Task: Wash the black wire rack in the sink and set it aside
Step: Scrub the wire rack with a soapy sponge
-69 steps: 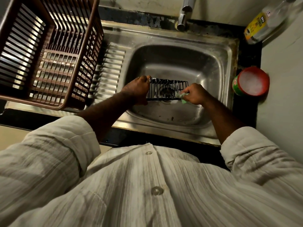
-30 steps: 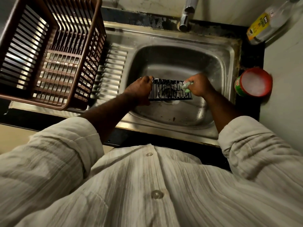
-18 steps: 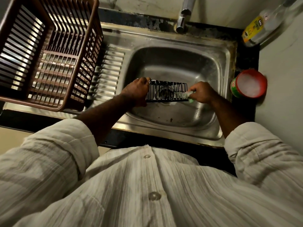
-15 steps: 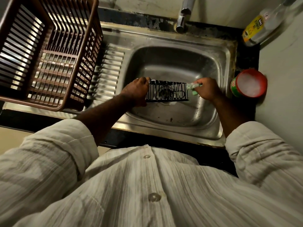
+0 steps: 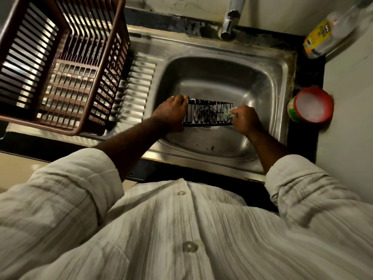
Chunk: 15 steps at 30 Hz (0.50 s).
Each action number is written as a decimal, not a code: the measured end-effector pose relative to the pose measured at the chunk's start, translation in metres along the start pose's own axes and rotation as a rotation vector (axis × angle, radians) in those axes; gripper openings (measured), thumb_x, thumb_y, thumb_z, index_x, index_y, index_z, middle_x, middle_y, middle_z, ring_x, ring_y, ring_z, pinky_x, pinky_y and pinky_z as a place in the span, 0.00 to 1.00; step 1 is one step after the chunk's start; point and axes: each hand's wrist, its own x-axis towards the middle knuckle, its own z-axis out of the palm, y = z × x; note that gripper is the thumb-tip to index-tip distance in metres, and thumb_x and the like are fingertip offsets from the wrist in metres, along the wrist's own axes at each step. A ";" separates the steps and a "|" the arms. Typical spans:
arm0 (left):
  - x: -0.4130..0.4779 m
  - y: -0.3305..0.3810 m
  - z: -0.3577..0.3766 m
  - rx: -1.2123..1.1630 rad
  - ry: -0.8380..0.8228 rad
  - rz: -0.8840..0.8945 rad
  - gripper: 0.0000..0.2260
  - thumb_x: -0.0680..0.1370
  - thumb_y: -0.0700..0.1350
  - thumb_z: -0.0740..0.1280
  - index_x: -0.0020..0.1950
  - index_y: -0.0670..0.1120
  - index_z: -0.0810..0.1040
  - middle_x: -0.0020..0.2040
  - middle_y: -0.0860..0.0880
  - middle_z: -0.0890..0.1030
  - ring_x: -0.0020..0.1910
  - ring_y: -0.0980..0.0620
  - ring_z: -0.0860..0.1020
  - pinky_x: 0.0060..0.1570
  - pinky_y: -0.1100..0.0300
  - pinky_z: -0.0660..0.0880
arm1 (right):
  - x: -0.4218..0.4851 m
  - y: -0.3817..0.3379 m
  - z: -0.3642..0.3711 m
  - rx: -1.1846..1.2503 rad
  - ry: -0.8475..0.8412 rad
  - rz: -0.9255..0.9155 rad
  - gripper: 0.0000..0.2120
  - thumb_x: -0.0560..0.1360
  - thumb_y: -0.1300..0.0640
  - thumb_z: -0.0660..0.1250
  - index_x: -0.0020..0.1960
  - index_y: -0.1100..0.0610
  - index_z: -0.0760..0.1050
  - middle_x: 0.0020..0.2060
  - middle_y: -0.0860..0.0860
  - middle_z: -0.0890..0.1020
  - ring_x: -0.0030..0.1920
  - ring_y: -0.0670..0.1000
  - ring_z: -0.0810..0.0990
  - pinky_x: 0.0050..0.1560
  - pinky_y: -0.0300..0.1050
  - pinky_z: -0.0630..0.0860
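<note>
A small black wire rack (image 5: 207, 114) is held over the drain of the steel sink (image 5: 268, 77), with white suds on its wires. My left hand (image 5: 171, 115) grips the rack's left end. My right hand (image 5: 243, 118) is closed on a pale green scrub pad (image 5: 229, 113) pressed against the rack's right end. The rack sits level between both hands, above the basin floor.
A brown plastic dish basket (image 5: 60, 63) stands on the ribbed drainboard at left. The tap (image 5: 230, 21) hangs over the basin's back edge. A red-rimmed tub of soap (image 5: 311, 104) sits on the right counter, a yellow-labelled bottle (image 5: 323, 37) behind it.
My right hand with the scrub pad has slid back and forth along the rack's right end and now sits on its near right corner. The left hand has kept its grip.
</note>
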 end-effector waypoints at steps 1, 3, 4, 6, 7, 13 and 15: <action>0.000 0.000 0.000 -0.001 0.003 -0.001 0.48 0.67 0.50 0.79 0.78 0.36 0.56 0.71 0.38 0.68 0.68 0.38 0.70 0.66 0.47 0.70 | -0.001 0.002 0.001 -0.007 -0.019 0.003 0.14 0.73 0.67 0.67 0.56 0.60 0.84 0.55 0.58 0.85 0.56 0.58 0.83 0.58 0.43 0.77; -0.001 0.000 0.000 -0.003 0.007 -0.002 0.47 0.67 0.49 0.79 0.78 0.37 0.57 0.70 0.38 0.68 0.67 0.38 0.70 0.65 0.48 0.71 | -0.002 0.004 0.001 0.000 -0.066 0.021 0.12 0.72 0.66 0.67 0.53 0.61 0.85 0.53 0.58 0.85 0.54 0.57 0.84 0.54 0.42 0.77; -0.001 0.000 0.000 -0.001 0.009 0.000 0.47 0.67 0.49 0.78 0.78 0.37 0.57 0.70 0.38 0.68 0.67 0.38 0.70 0.65 0.48 0.71 | -0.001 0.005 -0.002 0.012 -0.080 0.020 0.10 0.72 0.65 0.68 0.49 0.61 0.86 0.50 0.58 0.86 0.51 0.57 0.84 0.51 0.42 0.79; -0.001 0.001 0.000 0.008 0.012 0.007 0.47 0.68 0.49 0.78 0.78 0.37 0.57 0.70 0.38 0.68 0.67 0.38 0.70 0.65 0.48 0.71 | 0.003 0.004 -0.010 0.070 -0.039 0.001 0.08 0.73 0.64 0.68 0.46 0.59 0.86 0.46 0.56 0.87 0.47 0.54 0.85 0.48 0.45 0.81; -0.001 0.002 -0.001 0.012 0.012 0.008 0.47 0.68 0.49 0.78 0.78 0.37 0.57 0.70 0.38 0.68 0.67 0.38 0.70 0.65 0.48 0.71 | 0.006 0.004 -0.014 0.104 0.013 -0.011 0.08 0.74 0.64 0.68 0.47 0.59 0.86 0.46 0.54 0.87 0.47 0.53 0.85 0.49 0.45 0.81; -0.001 0.003 -0.002 0.032 0.003 0.002 0.48 0.67 0.50 0.79 0.78 0.36 0.56 0.71 0.38 0.67 0.67 0.38 0.70 0.65 0.48 0.71 | 0.028 -0.004 -0.021 0.025 0.030 -0.063 0.07 0.73 0.62 0.68 0.44 0.58 0.86 0.40 0.57 0.85 0.41 0.57 0.81 0.43 0.53 0.81; -0.001 0.002 -0.002 0.028 0.000 -0.003 0.48 0.67 0.50 0.79 0.78 0.37 0.57 0.70 0.38 0.68 0.67 0.38 0.71 0.65 0.48 0.71 | 0.026 -0.008 -0.015 0.000 -0.008 -0.004 0.07 0.74 0.63 0.69 0.42 0.59 0.85 0.41 0.57 0.86 0.41 0.57 0.82 0.43 0.52 0.82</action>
